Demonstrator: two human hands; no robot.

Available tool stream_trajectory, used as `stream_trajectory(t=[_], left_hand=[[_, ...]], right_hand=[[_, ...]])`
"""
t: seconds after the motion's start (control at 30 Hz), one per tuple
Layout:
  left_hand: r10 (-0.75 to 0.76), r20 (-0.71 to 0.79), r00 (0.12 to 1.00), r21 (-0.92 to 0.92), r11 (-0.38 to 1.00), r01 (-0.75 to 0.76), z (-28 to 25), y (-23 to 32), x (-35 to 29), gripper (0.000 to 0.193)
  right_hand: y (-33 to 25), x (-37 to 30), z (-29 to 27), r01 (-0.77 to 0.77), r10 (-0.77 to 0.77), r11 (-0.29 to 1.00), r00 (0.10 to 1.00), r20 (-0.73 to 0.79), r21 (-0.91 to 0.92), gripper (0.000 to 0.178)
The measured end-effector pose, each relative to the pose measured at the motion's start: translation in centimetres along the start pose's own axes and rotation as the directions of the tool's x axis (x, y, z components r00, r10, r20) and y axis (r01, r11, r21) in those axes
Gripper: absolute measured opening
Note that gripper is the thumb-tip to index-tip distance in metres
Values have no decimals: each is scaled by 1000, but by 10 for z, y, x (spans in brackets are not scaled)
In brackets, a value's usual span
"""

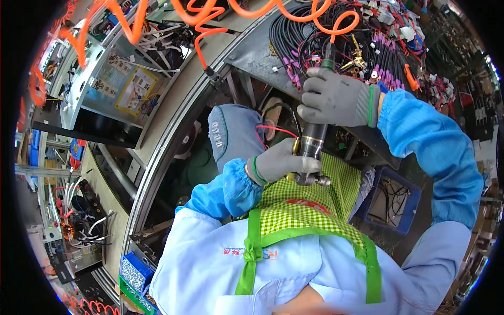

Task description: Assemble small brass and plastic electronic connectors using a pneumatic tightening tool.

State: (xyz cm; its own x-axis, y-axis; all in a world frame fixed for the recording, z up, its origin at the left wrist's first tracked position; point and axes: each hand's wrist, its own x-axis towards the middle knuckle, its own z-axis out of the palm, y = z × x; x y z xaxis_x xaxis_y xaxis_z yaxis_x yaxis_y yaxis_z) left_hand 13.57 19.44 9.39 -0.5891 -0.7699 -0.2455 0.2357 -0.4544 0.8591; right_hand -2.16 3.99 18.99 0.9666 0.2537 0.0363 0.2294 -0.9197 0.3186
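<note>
A dark cylindrical air tool [314, 135] hangs between my hands, above my lap, with a metal head at its lower end. My right hand [338, 97], in a grey glove, wraps round its upper body below the green hose end. Lower down, my gloved left hand [283, 160] is closed at the tool's head. A black cable [294, 118] with a brass-coloured end runs down beside my left fingers, and a red wire [275, 127] leads to the same spot. Exactly how the fingers pinch the cable end is hidden.
An orange coiled hose [344, 26] runs from the tool's top across the far side. Bundled black cables [286, 42] with purple sleeves lie on the grey bench [247, 52]. A blue bin [407, 202] with cables stands at lower right. A metal frame edge [157, 157] curves along the left.
</note>
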Motion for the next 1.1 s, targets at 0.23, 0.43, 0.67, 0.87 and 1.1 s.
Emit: stream_trajectory(t=[0.23, 0.43, 0.67, 0.87, 1.1], left_hand=[[25, 26, 999, -216, 976, -18, -5, -8, -4, 39], [-138, 140, 980, -80, 986, 150, -7, -1, -20, 46], [-10, -43, 999, -204, 979, 1, -42, -28, -18, 65], [-23, -322, 946, -449, 884, -131, -51, -37, -11, 57], [-17, -371, 928, -342, 932, -120, -49, -25, 7, 54]], right_hand=[[8, -2, 8, 15, -17, 994, 1000, 12, 107, 47], [-24, 4, -2, 76, -141, 943, 973, 183, 325, 59], [-14, -8, -36, -380, 142, 861, 818, 558, 337, 49], [13, -41, -17, -677, 526, 730, 643, 556, 93, 48], [19, -42, 31, -713, 562, 650, 685, 464, 265, 51]])
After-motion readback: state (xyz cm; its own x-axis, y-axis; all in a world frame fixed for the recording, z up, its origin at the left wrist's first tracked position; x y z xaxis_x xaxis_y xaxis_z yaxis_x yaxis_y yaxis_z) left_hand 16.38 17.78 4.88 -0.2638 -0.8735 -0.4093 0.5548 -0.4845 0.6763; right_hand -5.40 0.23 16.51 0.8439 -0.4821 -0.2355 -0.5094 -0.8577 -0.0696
